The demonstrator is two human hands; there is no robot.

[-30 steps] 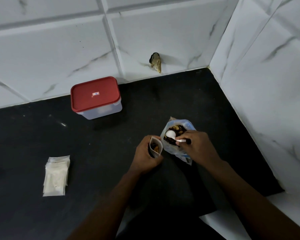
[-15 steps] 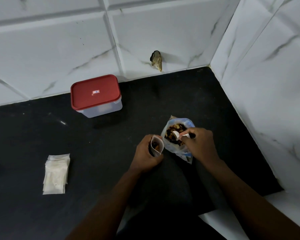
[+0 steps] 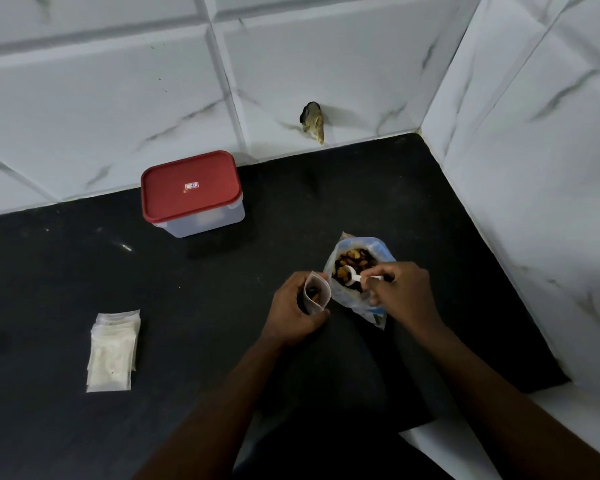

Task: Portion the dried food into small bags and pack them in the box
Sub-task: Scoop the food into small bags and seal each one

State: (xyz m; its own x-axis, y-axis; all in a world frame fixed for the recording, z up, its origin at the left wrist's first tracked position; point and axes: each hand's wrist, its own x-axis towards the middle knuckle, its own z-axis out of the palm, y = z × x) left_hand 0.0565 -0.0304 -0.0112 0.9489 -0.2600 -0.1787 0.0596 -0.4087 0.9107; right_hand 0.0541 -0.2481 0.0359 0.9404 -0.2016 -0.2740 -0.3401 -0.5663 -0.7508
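Since a second ago, the white spoon (image 3: 355, 276) has dipped from above the food down into the open blue-and-clear pouch (image 3: 357, 271), its bowl now carrying a pale piece among the dark and tan dried food (image 3: 352, 259); the person's arms have barely shifted otherwise. At the black table (image 3: 222, 341), the right hand (image 3: 400, 292) pinches the spoon's handle between thumb and fingers, closed around it, just over the near side of the pouch. The left hand (image 3: 291, 310) wraps around a small clear bag (image 3: 316, 292), holding it upright with its mouth open and a few brown pieces visible inside; the bag sits just beside the pouch's left edge, the two nearly touching.

Well apart to the left, a stack of empty small bags (image 3: 113, 351) lies flat on the table. Toward the back, close to the tiled wall (image 3: 118, 98), stands the clear box (image 3: 205, 223), its red lid (image 3: 191, 187) closed and bearing a small label at centre. White marble-pattern tiles form a corner behind and to the right of the table, and a small dark-and-yellowish fitting (image 3: 313, 121) protrudes from the back wall just above the table's edge; what it is cannot be told. Both forearms reach in from the lower edge of the view.
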